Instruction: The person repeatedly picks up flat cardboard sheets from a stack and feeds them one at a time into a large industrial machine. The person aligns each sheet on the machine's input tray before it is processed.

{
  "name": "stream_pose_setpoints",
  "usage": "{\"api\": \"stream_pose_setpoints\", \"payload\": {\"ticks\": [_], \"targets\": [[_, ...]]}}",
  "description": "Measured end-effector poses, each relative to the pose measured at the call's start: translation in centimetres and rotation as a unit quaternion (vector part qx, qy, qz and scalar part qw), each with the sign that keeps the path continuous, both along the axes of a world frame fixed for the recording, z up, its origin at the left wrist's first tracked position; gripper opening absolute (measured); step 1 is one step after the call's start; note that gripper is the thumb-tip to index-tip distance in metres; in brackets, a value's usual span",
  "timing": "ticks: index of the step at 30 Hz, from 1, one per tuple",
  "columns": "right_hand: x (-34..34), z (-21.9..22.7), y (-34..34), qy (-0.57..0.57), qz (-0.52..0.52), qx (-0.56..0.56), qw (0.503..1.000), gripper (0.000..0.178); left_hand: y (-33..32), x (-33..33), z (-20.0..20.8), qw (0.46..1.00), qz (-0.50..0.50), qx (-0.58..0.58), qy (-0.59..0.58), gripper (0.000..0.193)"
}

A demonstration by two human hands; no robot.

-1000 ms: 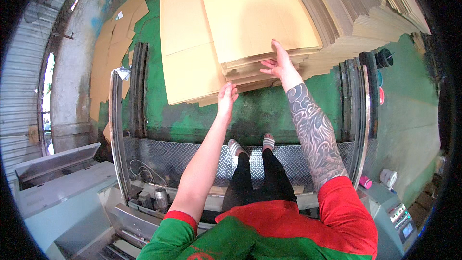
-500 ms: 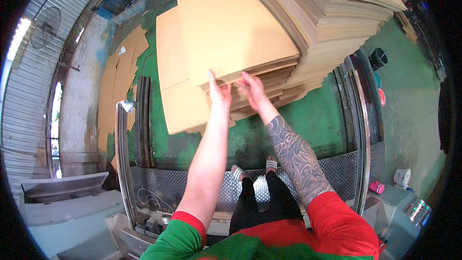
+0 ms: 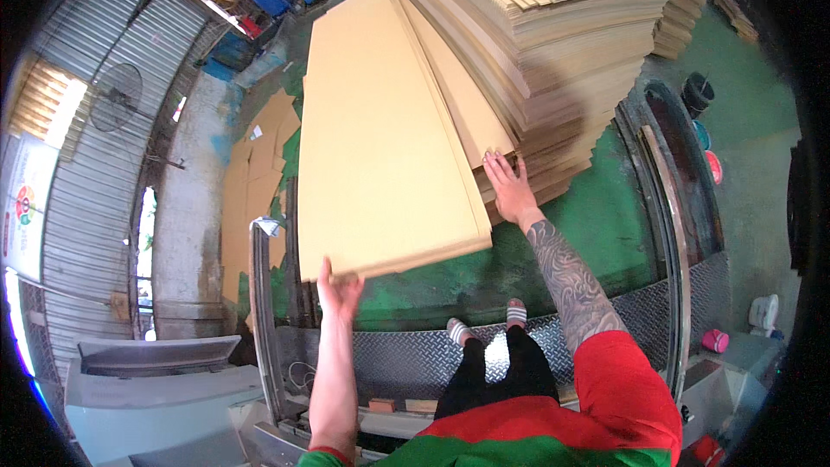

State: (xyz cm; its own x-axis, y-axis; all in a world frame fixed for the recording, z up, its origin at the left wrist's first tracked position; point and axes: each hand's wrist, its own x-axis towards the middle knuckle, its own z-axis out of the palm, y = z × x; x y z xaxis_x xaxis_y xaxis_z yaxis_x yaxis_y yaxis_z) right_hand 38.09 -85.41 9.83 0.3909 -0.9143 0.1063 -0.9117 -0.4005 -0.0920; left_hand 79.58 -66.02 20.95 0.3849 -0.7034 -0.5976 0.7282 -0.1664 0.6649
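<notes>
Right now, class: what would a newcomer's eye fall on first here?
A big bundle of tan cardboard sheets fills the centre, its near edge gripped by the left hand. The right hand presses on the tall cardboard stack upper right, above the green floor.

Tan cardboard sheets (image 3: 380, 130), flat bundle, tilted off the stack (image 3: 553, 43).
</notes>
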Motion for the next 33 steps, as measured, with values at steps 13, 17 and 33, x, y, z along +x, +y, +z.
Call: {"api": "stream_pose_setpoints", "payload": {"ticks": [13,17,33], "targets": [[-1.0,1.4,-2.0,0.029,-0.02,0.091,0.995,0.082,35.8,-0.2,0.8,0.954,0.258,0.084,-0.124,0.082],[2.7,2.1,2.1,-0.232,-0.094,0.173,0.953,0.089,47.5,-1.5,0.6,0.93,0.291,0.015,-0.223,0.081],[10.6,6.4,27.8,-0.621,0.009,0.714,0.322,0.071,78.3,-31.5,8.0,0.685,0.592,0.105,-0.412,0.068]]}}
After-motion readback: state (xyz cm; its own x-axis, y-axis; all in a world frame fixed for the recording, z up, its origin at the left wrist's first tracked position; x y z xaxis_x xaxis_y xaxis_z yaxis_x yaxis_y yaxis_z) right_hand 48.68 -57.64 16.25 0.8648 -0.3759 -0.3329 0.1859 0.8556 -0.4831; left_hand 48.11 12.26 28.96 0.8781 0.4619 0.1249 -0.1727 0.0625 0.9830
